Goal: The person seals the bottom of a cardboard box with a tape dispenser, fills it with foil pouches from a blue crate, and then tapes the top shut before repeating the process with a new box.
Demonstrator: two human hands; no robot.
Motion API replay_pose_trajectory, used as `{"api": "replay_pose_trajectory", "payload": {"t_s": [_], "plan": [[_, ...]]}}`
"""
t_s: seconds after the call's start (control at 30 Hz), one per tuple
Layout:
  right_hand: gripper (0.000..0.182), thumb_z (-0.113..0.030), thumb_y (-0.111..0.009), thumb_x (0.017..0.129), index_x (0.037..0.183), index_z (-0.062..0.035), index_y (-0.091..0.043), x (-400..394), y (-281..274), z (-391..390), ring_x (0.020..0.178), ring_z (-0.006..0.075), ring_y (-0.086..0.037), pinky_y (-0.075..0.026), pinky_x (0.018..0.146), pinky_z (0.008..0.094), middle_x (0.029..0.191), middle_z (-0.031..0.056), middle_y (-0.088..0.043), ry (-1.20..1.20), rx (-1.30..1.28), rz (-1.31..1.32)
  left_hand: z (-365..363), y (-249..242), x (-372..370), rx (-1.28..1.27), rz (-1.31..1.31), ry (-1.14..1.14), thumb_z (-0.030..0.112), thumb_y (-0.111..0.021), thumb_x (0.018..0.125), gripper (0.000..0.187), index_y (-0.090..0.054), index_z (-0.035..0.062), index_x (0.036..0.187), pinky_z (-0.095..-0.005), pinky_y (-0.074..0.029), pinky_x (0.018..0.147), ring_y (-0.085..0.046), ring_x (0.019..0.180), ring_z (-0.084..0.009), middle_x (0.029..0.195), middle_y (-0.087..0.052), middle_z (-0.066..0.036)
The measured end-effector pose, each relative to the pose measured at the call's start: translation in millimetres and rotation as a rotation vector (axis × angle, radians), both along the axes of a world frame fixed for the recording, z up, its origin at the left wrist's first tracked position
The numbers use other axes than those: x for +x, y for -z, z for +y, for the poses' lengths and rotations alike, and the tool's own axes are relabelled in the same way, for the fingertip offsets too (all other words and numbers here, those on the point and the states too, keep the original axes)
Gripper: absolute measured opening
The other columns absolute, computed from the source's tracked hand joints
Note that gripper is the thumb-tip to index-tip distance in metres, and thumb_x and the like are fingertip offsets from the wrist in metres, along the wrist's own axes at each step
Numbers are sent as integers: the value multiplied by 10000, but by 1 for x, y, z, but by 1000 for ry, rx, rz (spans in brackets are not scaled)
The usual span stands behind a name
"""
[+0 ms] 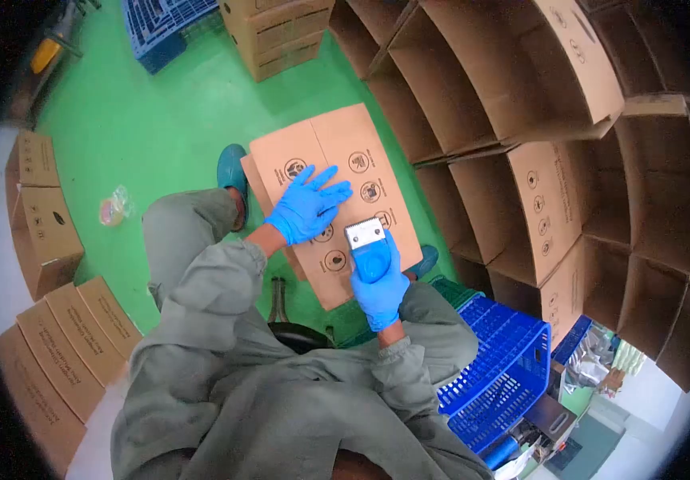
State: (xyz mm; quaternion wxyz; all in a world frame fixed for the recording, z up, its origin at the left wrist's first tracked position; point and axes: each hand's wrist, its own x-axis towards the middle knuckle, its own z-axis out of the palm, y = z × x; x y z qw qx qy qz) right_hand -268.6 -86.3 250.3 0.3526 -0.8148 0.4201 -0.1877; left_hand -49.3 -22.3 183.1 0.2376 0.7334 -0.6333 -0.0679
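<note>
A folded cardboard box [333, 136], printed with round symbols, lies in front of my knees. My left hand [305, 210], in a blue glove, rests on its top with the fingers spread. Over the near right part of the box, my gloved right hand [381, 300] is wrapped round a blue tape dispenser [372, 260]. The dispenser's toothed metal blade [365, 233] points away from me. My right palm and part of the dispenser's body are hidden.
Open cardboard boxes [473, 80] are stacked high on the right. Beside my right leg stands a blue plastic crate [497, 376]. More cartons [73, 352] line the left. A tape roll in clear wrap [113, 210] lies on the green floor [161, 120], and a blue pallet [161, 32] is at the back.
</note>
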Motion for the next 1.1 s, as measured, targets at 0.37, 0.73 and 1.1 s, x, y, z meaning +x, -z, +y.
{"api": "replay_pose_trajectory", "payload": {"t_s": [0.37, 0.73, 1.1], "plan": [[850, -280, -828, 678, 1437, -154, -467, 7, -8, 4, 894, 329, -724, -590, 751, 417, 1063, 196, -713, -13, -36, 40, -17, -95, -25, 246, 686, -45, 454, -592, 915, 452, -712, 23, 983, -458, -521, 791, -686, 887, -333, 969, -716, -173], [936, -583, -729, 758, 1498, -139, -367, 86, -33, -18, 696, 378, -696, -556, 615, 455, 822, 209, -712, -77, 48, 273, -69, -42, 154, 200, 606, -470, 321, -690, 822, 282, -752, 46, 832, -398, -519, 651, -668, 672, -233, 778, -715, -148], [696, -526, -647, 854, 1450, -217, -464, 170, -30, -57, 667, 391, -681, -543, 606, 490, 751, 201, -693, -246, 114, 409, -84, 149, 204, 581, 663, -216, 357, -688, 837, 364, -746, 25, 976, -427, -528, 818, -695, 903, -262, 1025, -726, -195]]}}
